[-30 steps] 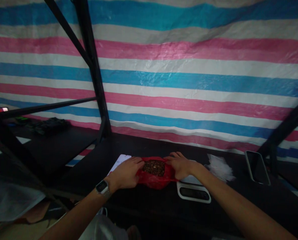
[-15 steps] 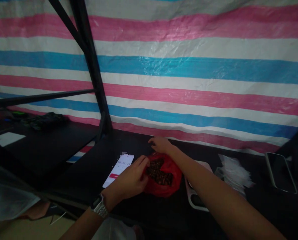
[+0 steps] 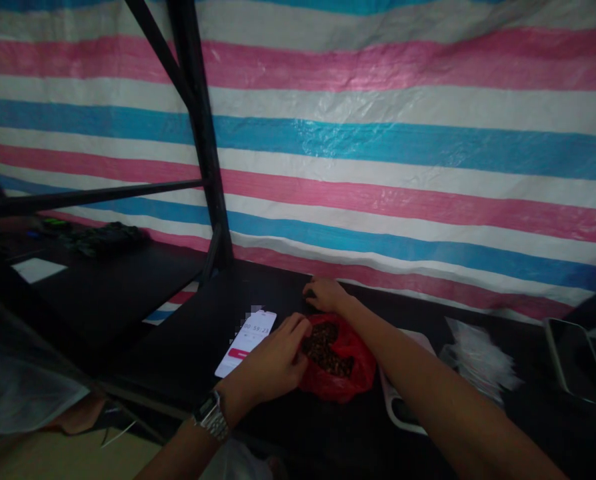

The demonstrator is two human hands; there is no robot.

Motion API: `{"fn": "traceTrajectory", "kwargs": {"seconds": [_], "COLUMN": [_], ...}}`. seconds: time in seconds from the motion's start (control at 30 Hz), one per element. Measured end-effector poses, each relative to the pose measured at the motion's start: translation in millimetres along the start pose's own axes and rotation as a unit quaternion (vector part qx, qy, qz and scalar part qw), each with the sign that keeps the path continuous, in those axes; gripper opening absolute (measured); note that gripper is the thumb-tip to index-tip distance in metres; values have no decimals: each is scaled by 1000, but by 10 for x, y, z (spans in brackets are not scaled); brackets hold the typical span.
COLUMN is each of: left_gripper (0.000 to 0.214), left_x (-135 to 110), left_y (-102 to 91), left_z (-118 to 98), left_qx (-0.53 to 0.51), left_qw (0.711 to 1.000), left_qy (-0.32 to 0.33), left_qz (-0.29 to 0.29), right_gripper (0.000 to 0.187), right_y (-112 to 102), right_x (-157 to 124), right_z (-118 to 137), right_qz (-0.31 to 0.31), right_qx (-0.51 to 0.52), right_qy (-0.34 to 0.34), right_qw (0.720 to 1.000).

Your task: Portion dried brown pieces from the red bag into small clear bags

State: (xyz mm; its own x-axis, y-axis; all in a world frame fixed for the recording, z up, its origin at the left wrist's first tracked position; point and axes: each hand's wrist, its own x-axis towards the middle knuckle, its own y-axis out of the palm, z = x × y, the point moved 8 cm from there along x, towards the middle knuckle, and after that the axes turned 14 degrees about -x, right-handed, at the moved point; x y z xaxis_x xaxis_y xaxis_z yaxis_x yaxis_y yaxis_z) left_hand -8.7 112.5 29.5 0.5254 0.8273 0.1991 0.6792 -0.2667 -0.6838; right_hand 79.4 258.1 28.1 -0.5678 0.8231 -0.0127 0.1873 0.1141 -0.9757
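A red plastic bag (image 3: 361, 363) lies opened on the black table, with small dark brown beans (image 3: 331, 357) heaped inside. At its left rim, my left hand (image 3: 283, 353) is closed on the plastic, fingers bent over the edge. My right hand (image 3: 328, 295) reaches across behind the bag, low over the table. Its fingers are curled towards the thumb around a dark spot; what they hold, if anything, I cannot make out. Under my right forearm is a pale kitchen scale (image 3: 394, 407), partly covered by the arm.
Left of the bag lies a phone (image 3: 248, 340) showing a timer. Clear plastic bags (image 3: 481, 363) are piled right of the scale, and another phone (image 3: 578, 363) lies beyond them. A black metal post (image 3: 205, 147) rises at left before a striped sheet (image 3: 403, 147).
The whole scene has shifted slightly right and down in view. My right hand's fingers look more curled; my left hand stays at the bag's rim.
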Motion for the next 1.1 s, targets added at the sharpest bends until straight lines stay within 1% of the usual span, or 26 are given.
{"fn": "traceTrajectory", "kwargs": {"seconds": [0.13,0.2,0.27,0.37,0.43,0.5,0.53,0.6,0.7,0.77,0.87,0.93,0.97,1.03,1.07,1.1], "left_gripper": [33,32,30,30,35,39,41,42,43,46,47,47,48,47,46,45], "left_x": [-17,-32,-46,-57,-55,-47,-42,-35,-31,-33,-41,-53,-62,-88,-106,-126], "left_y": [-1,-11,-29,-68,-83,-85,-84,-77,-52,-35,-31,-54,-73,-122,-156,-193], "left_z": [-30,-55,-67,-51,-20,22,42,67,63,52,40,20,2,-51,-94,-150], "left_qx": [16,27,40,55,56,56,57,58,57,59,76,96,106,124,136,152], "left_qw": [1000,1000,999,998,998,997,996,996,996,997,996,994,993,990,987,984], "left_qy": [-8,-9,-10,-10,-8,-12,-16,-20,-13,-7,-10,-16,-17,-16,-8,5], "left_qz": [-2,-4,-9,-28,-42,-54,-60,-69,-63,-54,-47,-53,-58,-70,-79,-91], "right_gripper": [20,14,15,21,22,25,27,29,23,21,19,20,26,45,53,57], "right_y": [-42,-132,-284,-546,-655,-674,-663,-627,-562,-499,-408,-361,-345,-365,-394,-426], "right_x": [-15,-65,-179,-483,-731,-969,-1076,-1260,-1495,-1638,-1811,-1903,-1950,-2066,-2150,-2255], "right_z": [32,34,41,78,148,236,263,265,185,104,-53,-153,-208,-388,-526,-697], "right_qz": [-9,-22,-46,-89,-96,-73,-59,-34,-5,12,13,5,1,-25,-45,-65], "right_qx": [13,29,52,88,104,101,93,77,68,39,-7,-11,-10,12,28,45], "right_qy": [11,16,14,-7,-45,-90,-102,-100,-76,-62,-22,2,11,43,68,101], "right_qw": [1000,999,997,992,989,988,989,991,995,997,1000,1000,1000,999,996,992]}}
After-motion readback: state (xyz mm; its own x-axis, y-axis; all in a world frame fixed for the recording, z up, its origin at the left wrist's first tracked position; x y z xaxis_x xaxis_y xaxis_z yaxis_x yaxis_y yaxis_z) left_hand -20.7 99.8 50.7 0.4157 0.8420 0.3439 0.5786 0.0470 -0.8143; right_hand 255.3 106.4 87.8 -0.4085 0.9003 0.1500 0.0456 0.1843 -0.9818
